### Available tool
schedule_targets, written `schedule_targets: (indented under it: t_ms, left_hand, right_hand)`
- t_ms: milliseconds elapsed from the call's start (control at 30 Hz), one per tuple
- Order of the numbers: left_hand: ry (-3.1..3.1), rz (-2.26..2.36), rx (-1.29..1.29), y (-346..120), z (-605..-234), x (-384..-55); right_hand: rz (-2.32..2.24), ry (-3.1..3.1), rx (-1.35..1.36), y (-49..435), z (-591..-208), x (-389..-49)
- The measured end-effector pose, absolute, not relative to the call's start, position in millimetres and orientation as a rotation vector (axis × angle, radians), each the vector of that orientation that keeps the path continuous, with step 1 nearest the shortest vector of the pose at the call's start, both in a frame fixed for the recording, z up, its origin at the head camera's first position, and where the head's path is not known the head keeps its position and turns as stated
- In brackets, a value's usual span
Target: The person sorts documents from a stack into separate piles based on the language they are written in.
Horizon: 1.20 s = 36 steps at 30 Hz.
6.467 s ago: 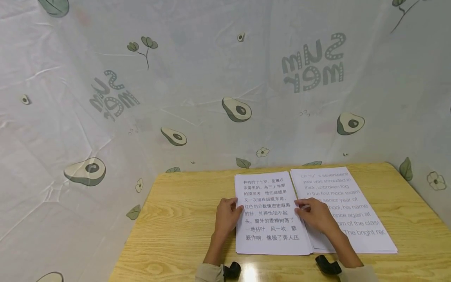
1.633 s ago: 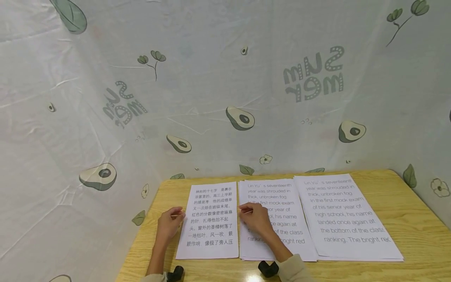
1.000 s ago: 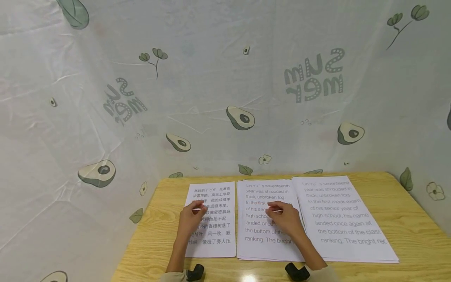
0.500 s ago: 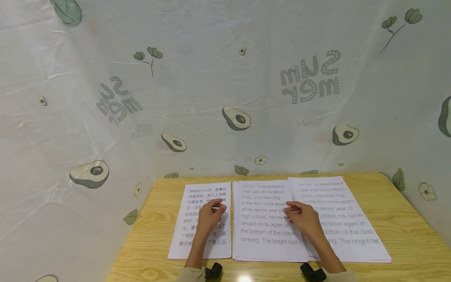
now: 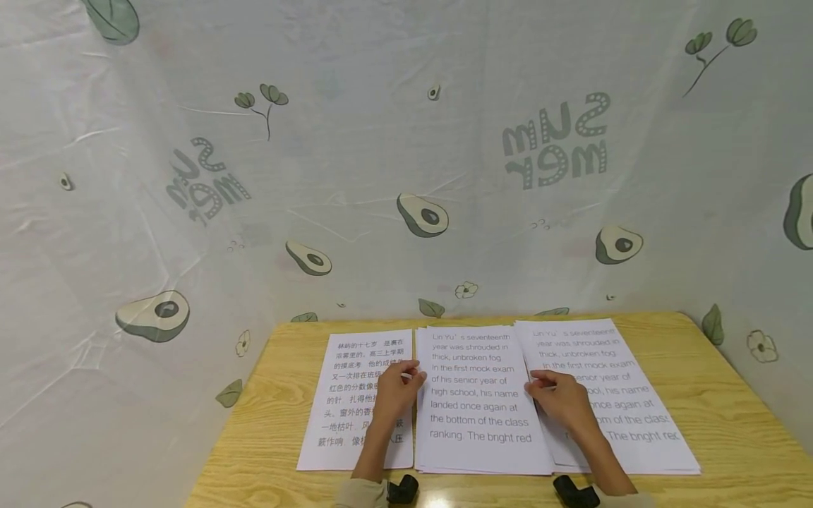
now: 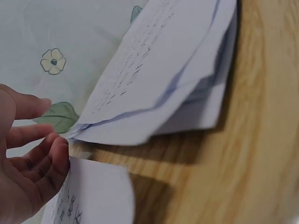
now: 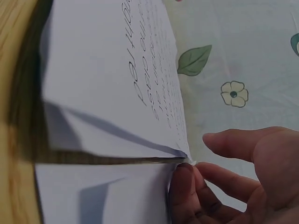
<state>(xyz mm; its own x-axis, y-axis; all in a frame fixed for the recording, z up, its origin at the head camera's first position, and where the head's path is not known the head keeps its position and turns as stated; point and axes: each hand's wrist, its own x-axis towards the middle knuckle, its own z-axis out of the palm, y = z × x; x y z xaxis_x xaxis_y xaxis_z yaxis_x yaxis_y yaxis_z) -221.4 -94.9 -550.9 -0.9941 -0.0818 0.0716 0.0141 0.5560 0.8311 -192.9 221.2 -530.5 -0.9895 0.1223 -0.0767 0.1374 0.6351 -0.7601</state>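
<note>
Neither grip is pinching paper: the person's left grip (image 5: 398, 390) and right grip (image 5: 562, 403) both stand with the thumb apart from loosely bent fingers. The right fingertips touch the right edge of the middle stack (image 5: 479, 398); the left ones sit at its left edge, where contact is hard to tell.

That stack lies flat on the desk (image 5: 254, 423), between the Chinese-text sheet (image 5: 346, 416) and the right stack (image 5: 625, 395). Its under-sheets peep out at the left, and the left wrist view shows loose layers with gaps between them.

Being plain paper, it should be light, limp and rather slippery sheet against sheet, quick to fan, crease or buckle if squeezed too hard from the sides. Its long side edges look the best place to take hold, both sides evenly, with fingertips low enough to catch the bottom sheet.

No box or tray shows; all the paper rests directly on the desk, before a cloth printed with avocados (image 5: 375, 282).
</note>
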Motion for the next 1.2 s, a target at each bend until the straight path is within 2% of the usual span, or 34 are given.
schedule_targets:
  t_ms: [733, 1200]
  left_hand:
    - [-2.758, -1.313, 0.023, -85.8, -554.2, -215.7]
    - [-2.732, -1.379, 0.046, -83.6, -549.1, -215.4]
  right_hand:
    - [-1.232, 2.909, 0.082, 212.6, -530.3, -192.0]
    - [-1.28, 2.92, 0.1, 207.8, -528.4, -187.8]
